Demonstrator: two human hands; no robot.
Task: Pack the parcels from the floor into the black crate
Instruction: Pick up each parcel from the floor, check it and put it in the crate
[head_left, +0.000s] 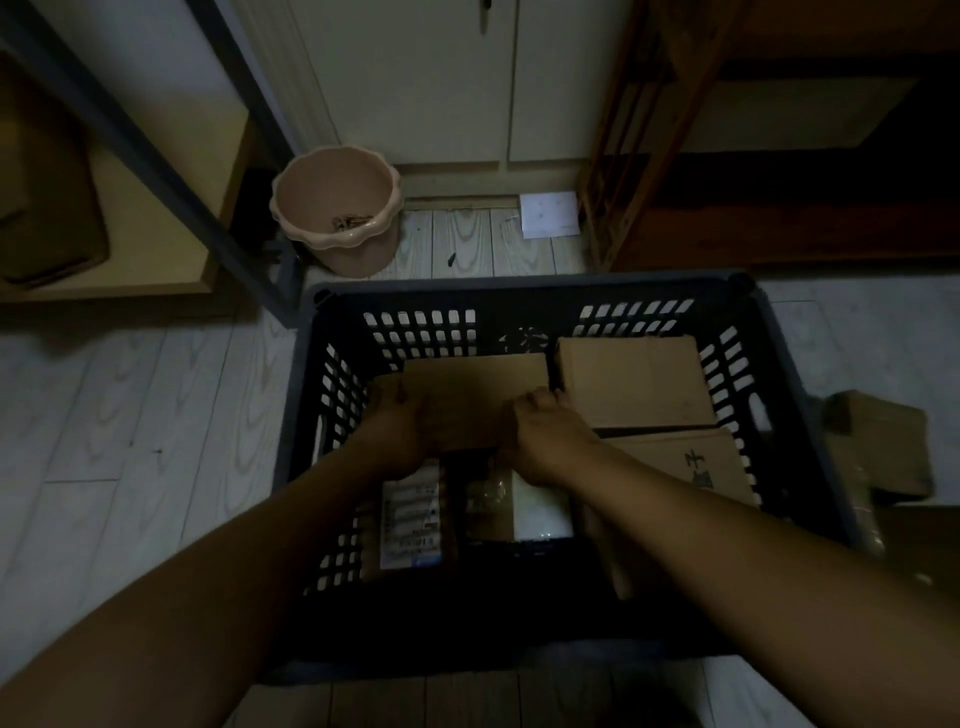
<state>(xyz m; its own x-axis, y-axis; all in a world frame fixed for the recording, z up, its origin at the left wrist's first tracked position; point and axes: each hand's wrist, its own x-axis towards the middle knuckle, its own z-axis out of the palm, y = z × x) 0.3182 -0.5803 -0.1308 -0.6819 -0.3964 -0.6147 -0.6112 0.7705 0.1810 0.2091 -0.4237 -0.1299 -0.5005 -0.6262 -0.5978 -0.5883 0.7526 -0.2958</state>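
The black crate (530, 293) stands on the floor in front of me. Both my hands reach into it. My left hand (400, 431) and my right hand (545, 436) grip a flat brown cardboard parcel (475, 384) at its left and right near edges, inside the crate's far left part. A bigger cardboard box (636, 379) lies at the far right of the crate, and another marked box (685, 462) lies in front of it. Below my hands sit a labelled parcel (410, 519) and a packet with a white label (524, 506).
More cardboard parcels (878, 447) lie on the floor right of the crate. A pink plastic bin (337, 208) stands behind the crate at left, beside a metal shelf leg (208, 208). A wooden rack (623, 156) rises at the back right. A white sheet (549, 214) lies by the cabinet.
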